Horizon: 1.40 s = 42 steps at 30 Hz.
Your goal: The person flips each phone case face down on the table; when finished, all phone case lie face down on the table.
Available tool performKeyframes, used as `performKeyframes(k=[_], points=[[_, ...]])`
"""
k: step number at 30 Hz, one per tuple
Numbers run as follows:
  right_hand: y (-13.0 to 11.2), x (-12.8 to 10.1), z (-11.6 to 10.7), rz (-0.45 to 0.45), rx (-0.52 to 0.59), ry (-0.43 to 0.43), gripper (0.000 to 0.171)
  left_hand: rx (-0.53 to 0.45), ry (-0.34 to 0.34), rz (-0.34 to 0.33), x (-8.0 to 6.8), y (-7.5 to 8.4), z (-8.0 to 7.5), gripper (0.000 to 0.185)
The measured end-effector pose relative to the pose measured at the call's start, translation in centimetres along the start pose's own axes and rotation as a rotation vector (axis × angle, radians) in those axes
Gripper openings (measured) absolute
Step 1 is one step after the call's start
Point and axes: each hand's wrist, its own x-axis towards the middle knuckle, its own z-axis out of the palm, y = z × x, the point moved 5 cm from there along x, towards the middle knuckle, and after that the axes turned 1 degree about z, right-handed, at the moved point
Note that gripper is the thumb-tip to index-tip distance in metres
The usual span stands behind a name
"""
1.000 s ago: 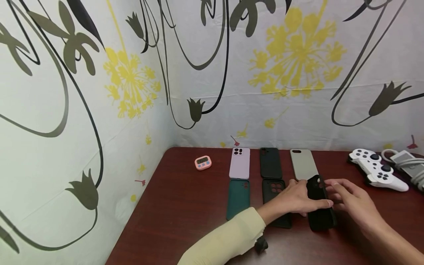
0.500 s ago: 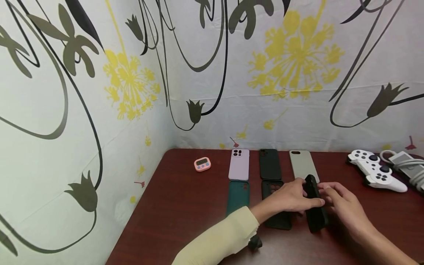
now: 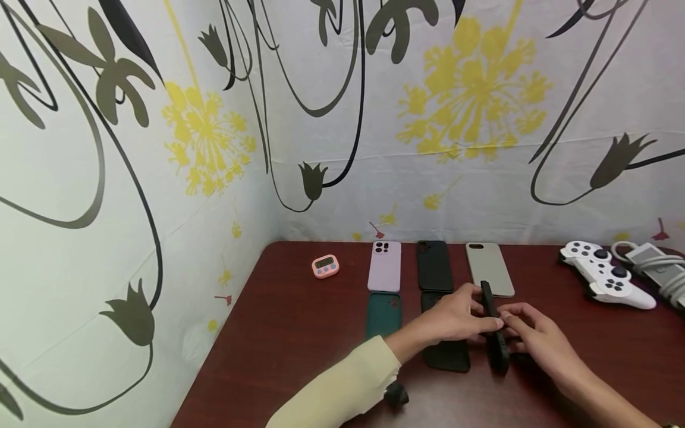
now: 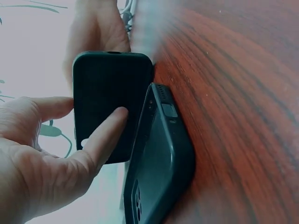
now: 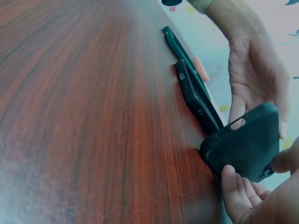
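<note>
A black phone case (image 3: 493,333) stands on its long edge on the dark red table (image 3: 299,345), between my two hands. My left hand (image 3: 478,315) lies against its left face with straight fingers, the thumb at its edge and the index finger on the case (image 4: 112,93). From the other side my right hand (image 3: 515,328) pinches the case (image 5: 247,144) at its lower edge. A second black case (image 4: 161,163) lies flat just left of it, partly under my left hand.
Lilac (image 3: 385,266), dark (image 3: 434,266) and grey (image 3: 489,268) cases lie in a back row, with a green case (image 3: 383,315) in front of the lilac one. A pink timer (image 3: 325,266) sits left; a white game controller (image 3: 607,274) and a grey cable (image 3: 658,264) are at the right. Patterned cloth walls close off the left and back.
The black case has been tipped up from lying flat to standing on its long edge, and both hands have closed in on it.
</note>
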Motion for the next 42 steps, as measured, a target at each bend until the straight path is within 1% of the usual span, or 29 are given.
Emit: performKeyframes(k=[1, 6, 8, 10, 15, 17, 21, 23, 24, 30, 31, 32, 35, 38, 42], points=[[0.0, 0.0, 0.1, -0.003, -0.019, -0.007, 0.06, -0.053, -0.005, -0.006, 0.0, -0.1, 0.0, 0.062], [0.1, 0.1, 0.4, -0.016, -0.082, -0.029, 0.06, -0.388, -0.054, -0.047, 0.0, -0.6, 0.3, 0.064], [0.2, 0.1, 0.5, -0.022, -0.104, -0.032, 0.06, -0.458, -0.064, -0.057, 0.1, -0.8, 0.4, 0.065], [0.2, 0.0, 0.6, -0.029, -0.12, -0.031, 0.06, -0.487, -0.062, -0.063, 0.2, -1.0, 0.3, 0.065], [0.2, 0.0, 0.4, -0.033, -0.19, -0.011, 0.062, -0.475, -0.047, -0.068, 0.2, -1.4, 0.0, 0.062], [0.1, 0.1, 0.2, -0.042, -0.245, 0.01, 0.064, -0.465, -0.041, -0.067, 0.1, -1.5, 0.0, 0.062], [-0.1, 0.1, -0.6, -0.075, -0.356, 0.061, 0.067, -0.49, -0.031, -0.051, -0.2, -1.7, 0.0, 0.06], [-0.1, 0.0, -0.9, -0.081, -0.38, 0.083, 0.067, -0.509, -0.028, -0.041, -0.2, -1.7, 0.1, 0.06], [-0.1, -0.1, -1.1, -0.086, -0.379, 0.092, 0.068, -0.521, -0.031, -0.036, -0.2, -1.7, 0.1, 0.06], [0.5, -0.4, -1.6, -0.089, -0.177, 0.078, 0.078, -0.538, -0.057, -0.029, 0.1, -1.9, 0.8, 0.06], [0.7, -0.4, -1.7, -0.083, -0.148, 0.072, 0.08, -0.536, -0.057, -0.031, 0.2, -2.0, 0.9, 0.06], [0.8, -0.4, -1.9, -0.079, -0.141, 0.071, 0.081, -0.528, -0.054, -0.032, 0.2, -2.0, 1.0, 0.06], [0.9, -0.4, -2.6, -0.079, -0.162, 0.077, 0.082, -0.481, -0.048, -0.021, 0.5, -2.1, 1.2, 0.058], [0.9, -0.3, -3.3, -0.097, -0.202, 0.092, 0.081, -0.41, -0.032, -0.012, 0.8, -1.9, 1.4, 0.059], [0.7, 0.0, -4.0, -0.115, -0.279, 0.105, 0.08, -0.299, 0.007, -0.021, 1.0, -1.4, 1.9, 0.066]])
